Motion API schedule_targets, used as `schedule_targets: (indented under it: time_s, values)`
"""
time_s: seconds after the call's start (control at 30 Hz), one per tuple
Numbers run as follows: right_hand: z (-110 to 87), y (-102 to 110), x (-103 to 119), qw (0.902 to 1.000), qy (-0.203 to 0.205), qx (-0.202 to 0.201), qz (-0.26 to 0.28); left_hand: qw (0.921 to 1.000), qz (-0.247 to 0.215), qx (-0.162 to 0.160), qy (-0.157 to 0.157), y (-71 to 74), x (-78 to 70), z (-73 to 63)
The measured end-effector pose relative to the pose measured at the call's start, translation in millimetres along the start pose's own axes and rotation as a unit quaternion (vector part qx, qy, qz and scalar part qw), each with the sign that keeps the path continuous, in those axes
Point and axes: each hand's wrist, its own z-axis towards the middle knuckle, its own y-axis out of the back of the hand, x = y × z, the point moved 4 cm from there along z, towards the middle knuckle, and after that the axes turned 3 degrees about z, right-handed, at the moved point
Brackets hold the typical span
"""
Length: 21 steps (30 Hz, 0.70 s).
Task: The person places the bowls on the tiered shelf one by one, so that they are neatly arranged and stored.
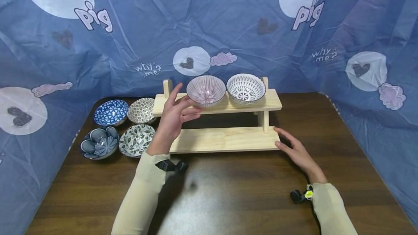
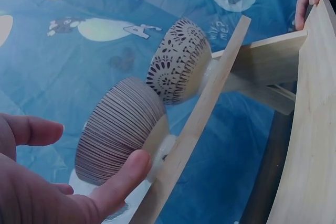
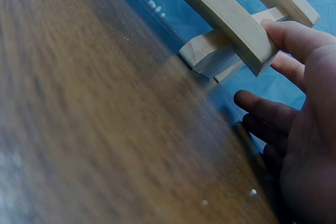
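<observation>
A pale wooden two-tier rack stands on the table. On its upper shelf a purple-striped bowl sits beside a white bowl with a dark pattern. My left hand is at the striped bowl's left side, fingers spread. In the left wrist view one digit reaches the striped bowl's lower side near its foot, while another stays apart from it. My right hand holds the right end of the lower shelf between thumb and index finger; its other fingers hang loosely below in the right wrist view.
Left of the rack are a blue geometric bowl, a beige patterned bowl, a grey-blue flower bowl and a leaf-patterned bowl. A blue printed cloth hangs behind and around the brown table.
</observation>
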Motion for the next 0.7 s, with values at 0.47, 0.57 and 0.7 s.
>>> schedule_targets:
  time_s: [0.47,0.57,0.7]
  values:
    - [1.5,-1,0,1.0,0.004,-0.003,0.002,0.9987,0.044,-0.019,-0.02,18.8,-5.9,-31.7]
    - [1.2,-1,1,1.0,0.002,-0.003,0.0,0.9983,0.045,-0.022,-0.029,24.4,-7.3,-39.5]
    - [0.3,-1,2,1.0,0.001,-0.003,-0.001,0.9975,0.055,-0.027,-0.035,33.8,-8.5,-48.6]
